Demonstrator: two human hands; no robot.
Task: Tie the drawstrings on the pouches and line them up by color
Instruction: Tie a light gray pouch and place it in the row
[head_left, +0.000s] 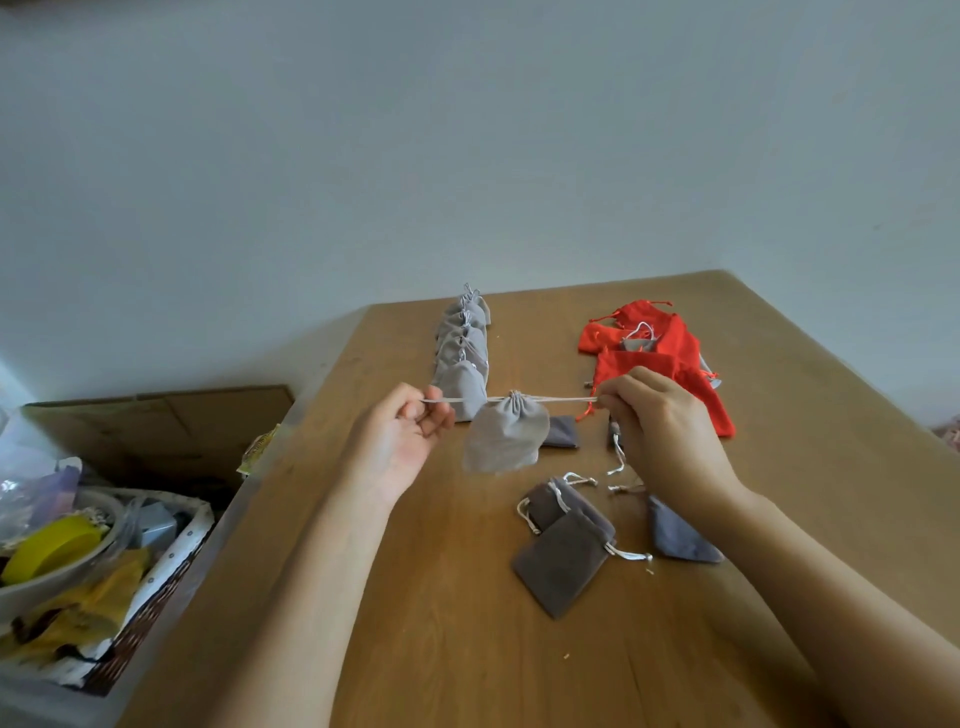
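Two hands: both are raised over the table (447, 649) with one pouch strung between them.
Left hand (402, 436): palm up, fingers curled, pinching the left end of the drawstring (452, 400).
Right hand (660, 415): fingers curled, pinching the right end of the same drawstring.
Pouch (506, 439): light grey, with its mouth gathered. It hangs from the taut drawstring above the table, just in front of the grey row.
Grey row (462, 353): light grey pouches with cinched mouths, lined up one behind another toward the far edge.
Red pile (670, 358): red pouches heaped at the far right, with a small grey one lying on top.
Dark pouches (563, 556): these lie flat and loose. Two overlap near the right forearm, one is partly under the right wrist, and one is behind the hanging pouch.
Basket (171, 561): left of the table, full of clutter.
Box (156, 431): cardboard, behind the basket.
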